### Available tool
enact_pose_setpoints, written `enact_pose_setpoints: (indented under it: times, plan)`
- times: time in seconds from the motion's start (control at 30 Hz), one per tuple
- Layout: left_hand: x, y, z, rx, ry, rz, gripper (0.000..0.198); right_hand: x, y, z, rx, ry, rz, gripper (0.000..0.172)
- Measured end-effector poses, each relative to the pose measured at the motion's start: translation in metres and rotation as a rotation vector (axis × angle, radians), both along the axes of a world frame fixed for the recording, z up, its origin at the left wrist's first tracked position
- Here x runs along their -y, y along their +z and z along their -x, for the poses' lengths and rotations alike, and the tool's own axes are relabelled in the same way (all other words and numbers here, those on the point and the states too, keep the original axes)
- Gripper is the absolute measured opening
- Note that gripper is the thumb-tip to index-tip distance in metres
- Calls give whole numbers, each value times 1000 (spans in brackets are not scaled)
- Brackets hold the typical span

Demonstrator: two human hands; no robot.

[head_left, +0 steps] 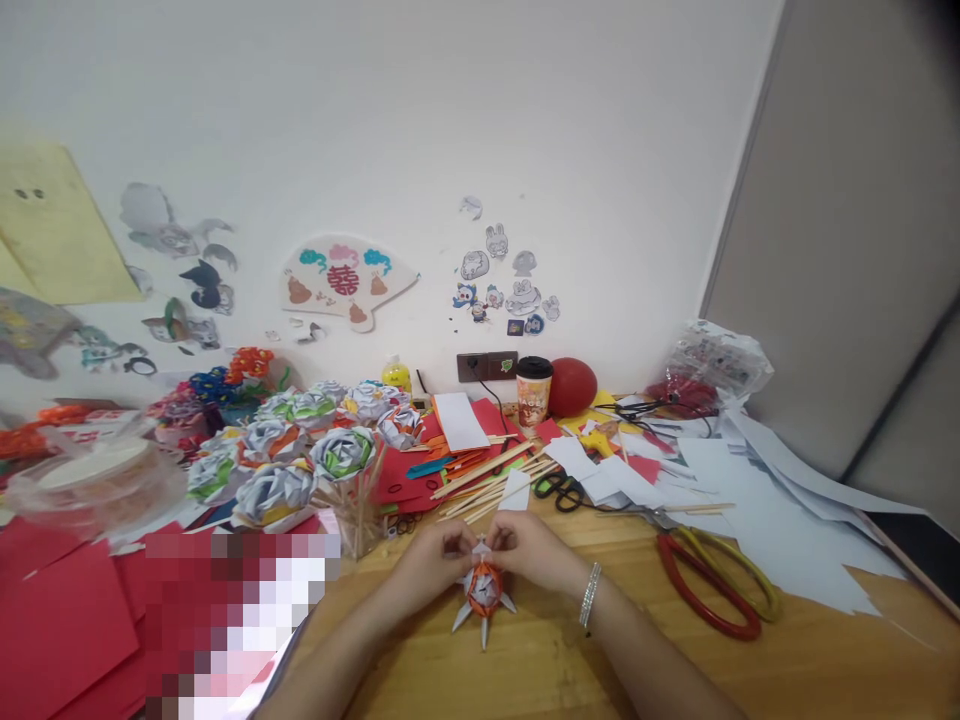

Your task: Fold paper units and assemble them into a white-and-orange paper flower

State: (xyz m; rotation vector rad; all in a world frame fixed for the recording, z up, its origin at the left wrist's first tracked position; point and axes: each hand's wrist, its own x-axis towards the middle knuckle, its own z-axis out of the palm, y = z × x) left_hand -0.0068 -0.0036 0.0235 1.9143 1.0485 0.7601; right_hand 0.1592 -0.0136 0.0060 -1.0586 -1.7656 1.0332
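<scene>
Between my hands, low in the middle of the head view, is a folded paper flower (484, 588) in orange and white, with pointed white paper tips sticking out below it. My left hand (442, 555) pinches the white paper at its upper left side. From the other side my right hand (529, 552), with a bracelet on the wrist, pinches the same white paper near the top. The fingertips of both hands nearly meet there, and partly hide the paper they hold. A white paper strip (514, 492) lies just beyond the right hand.
Large scissors (712, 585) with red and yellow handles lie to the right, near white paper sheets (750, 500). Wooden sticks (495, 478), black scissors (559, 490) and a cup (534, 392) sit beyond my hands. Several paper flowers (341, 455) and red paper (67, 630) are on the left.
</scene>
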Motion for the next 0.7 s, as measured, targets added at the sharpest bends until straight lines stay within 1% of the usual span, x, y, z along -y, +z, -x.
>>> enact_pose_setpoints:
  times: [0.1,0.17,0.23,0.33,0.4,0.43,0.5,0.57,0.63,0.7]
  plan:
    - [2,3,2,-63,-6,-78,9,1,3,-3,78,25,-93,7]
    - [3,5,4,-19,-30,-50,10,2,5,-4,121,15,-170,7]
    - [3,6,7,105,-74,67,14,2,6,-5,117,-7,-213,8]
    - [3,7,10,306,-84,327,31,2,6,-4,23,35,-170,17]
    - [2,5,12,317,-104,466,36,2,5,-3,5,57,-169,21]
    - [2,4,12,290,-123,501,36,2,4,-2,20,52,-197,21]
    - [0,2,11,240,-144,501,36,2,4,-1,70,22,-277,18]
    - [-1,0,10,236,-120,458,38,3,6,-1,105,12,-335,20]
    - [-1,-1,8,242,-96,433,38,4,8,-1,136,19,-349,22]
    - [-1,-3,6,243,-78,426,37,5,10,-1,184,30,-330,22]
